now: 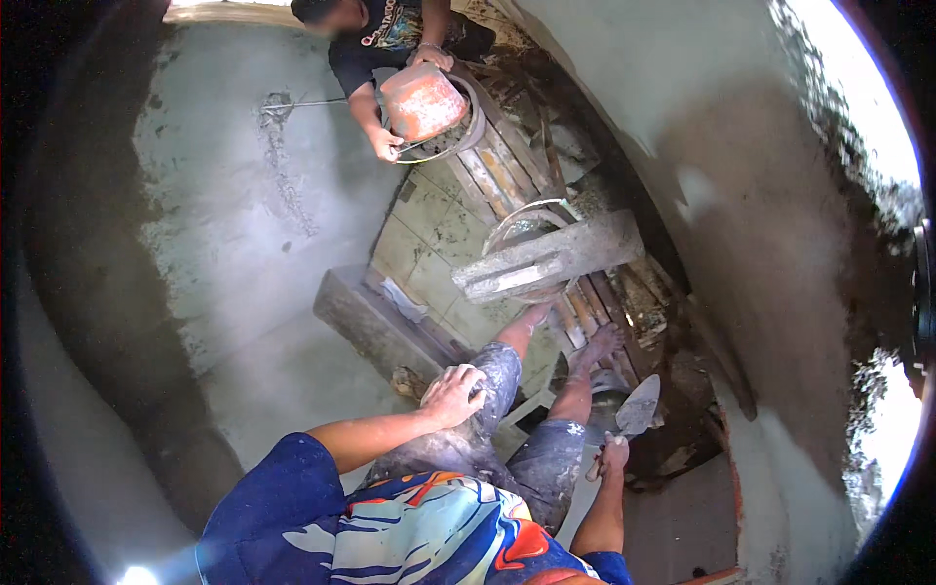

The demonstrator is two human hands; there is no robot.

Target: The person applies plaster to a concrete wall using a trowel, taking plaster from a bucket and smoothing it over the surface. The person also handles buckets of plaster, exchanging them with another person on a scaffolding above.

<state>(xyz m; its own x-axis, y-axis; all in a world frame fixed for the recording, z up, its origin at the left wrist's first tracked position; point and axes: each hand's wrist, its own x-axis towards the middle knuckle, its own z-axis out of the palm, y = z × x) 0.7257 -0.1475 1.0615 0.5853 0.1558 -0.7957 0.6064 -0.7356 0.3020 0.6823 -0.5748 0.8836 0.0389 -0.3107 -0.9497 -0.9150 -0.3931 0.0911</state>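
My left hand point(453, 397) rests on my left knee, its fingers loosely bent and holding nothing. In my right hand point(614, 456) is a pointing trowel point(639, 407), gripped by its handle, with the blade directed up and away from me. The blade has a greyish coating. Beyond my feet a long mortar-smeared board point(551, 258) lies across a bucket point(507, 229), hiding most of it. My shorts and legs are spattered with pale plaster.
At the far side, a person in a dark shirt holds a reddish bucket point(424, 102) tilted over a larger round tub point(476, 122). Wooden planks point(497, 175) lie along the right. A grey block-like slab point(375, 317) stands left of my knee. Wet plastered walls point(253, 244) rise on both sides.
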